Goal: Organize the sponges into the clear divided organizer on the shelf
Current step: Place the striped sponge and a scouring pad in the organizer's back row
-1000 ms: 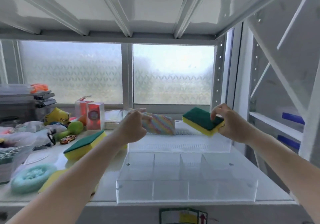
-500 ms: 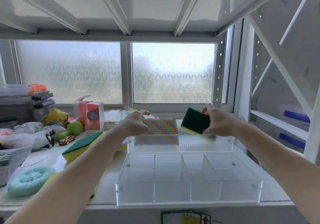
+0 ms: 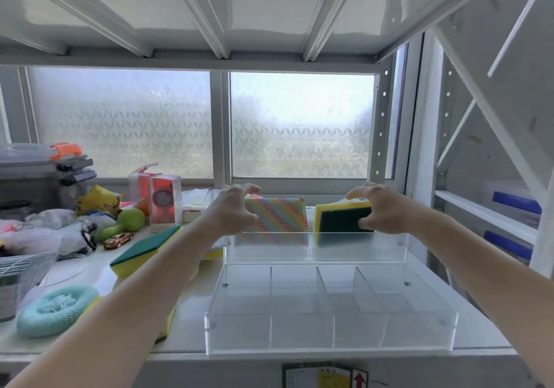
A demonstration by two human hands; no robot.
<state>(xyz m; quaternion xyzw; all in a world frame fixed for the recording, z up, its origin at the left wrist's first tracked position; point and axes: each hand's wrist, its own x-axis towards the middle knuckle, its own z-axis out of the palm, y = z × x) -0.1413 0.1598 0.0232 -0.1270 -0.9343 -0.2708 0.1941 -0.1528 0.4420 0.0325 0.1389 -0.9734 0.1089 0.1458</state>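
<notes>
The clear divided organizer (image 3: 329,332) stands on the white shelf in front of me. My left hand (image 3: 232,210) grips a rainbow-striped sponge (image 3: 278,218), standing on edge in the organizer's back row. To its right, my right hand (image 3: 380,209) grips a green-and-yellow sponge (image 3: 338,218), also upright in the back row, green face toward me. Another green-and-yellow sponge (image 3: 147,249) lies on the shelf to the left. A further yellow sponge (image 3: 166,324) shows partly under my left forearm.
A teal mesh scrubber ring (image 3: 55,309) lies at the front left. Behind it are a wire basket (image 3: 24,270), a toy car (image 3: 119,240), a green toy (image 3: 129,220), boxed items (image 3: 165,203) and stacked bins (image 3: 39,177). A frosted window closes the back; shelf uprights stand on the right.
Both hands have lowered their sponges into the organizer's back row. The green-and-yellow sponge turned from flat to upright on its edge.
</notes>
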